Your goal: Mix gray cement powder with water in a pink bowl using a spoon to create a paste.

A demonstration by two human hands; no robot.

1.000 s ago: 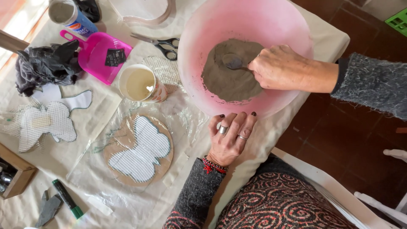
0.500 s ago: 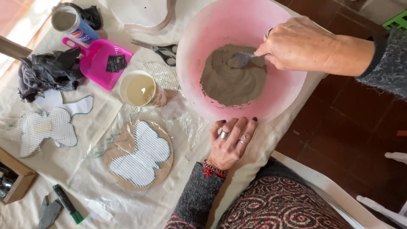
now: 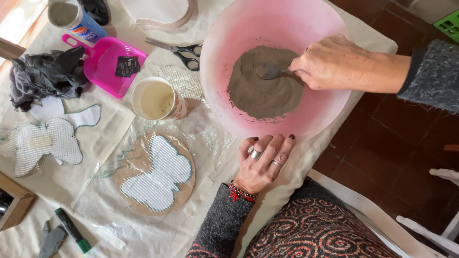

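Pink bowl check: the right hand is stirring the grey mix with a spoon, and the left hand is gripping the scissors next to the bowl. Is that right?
Not quite. The left hand grips nothing: the head view shows it resting flat on the table beside the pink bowl. The scissors lie untouched on the bowl's other side. The right hand does hold the spoon in the grey mix.

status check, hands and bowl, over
Right hand shut on spoon, its tip in grey mix. Left hand flat on table by pink bowl. Cup and scissors beside bowl, apart.
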